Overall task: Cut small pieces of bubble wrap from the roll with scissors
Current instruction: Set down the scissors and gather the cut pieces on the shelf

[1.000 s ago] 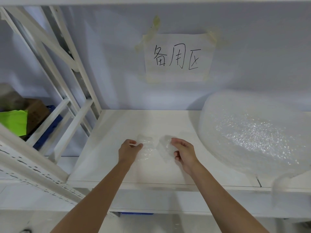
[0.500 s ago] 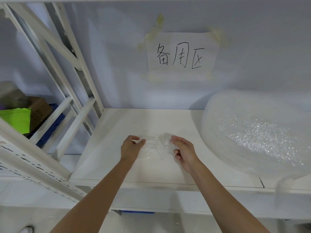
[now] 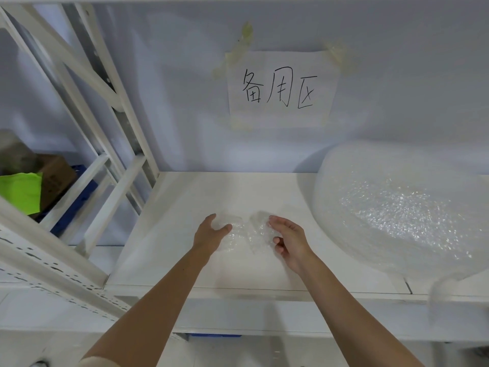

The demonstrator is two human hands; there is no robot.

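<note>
Bubble-wrap pieces (image 3: 239, 235), already cut, held low over white shelf (image 3: 185, 207): left hand (image 3: 210, 234) pinching one, right hand (image 3: 289, 242) pinching the other. Big roll (image 3: 397, 205) resting on shelf to the right. No scissors visible; further cutting probably still ahead.

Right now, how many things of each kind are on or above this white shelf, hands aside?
Bubble wrap roll: 1
Cut bubble wrap pieces: 2, left, right
Taped paper sign: 1
Scissors: 0 in view
Total: 4
</note>
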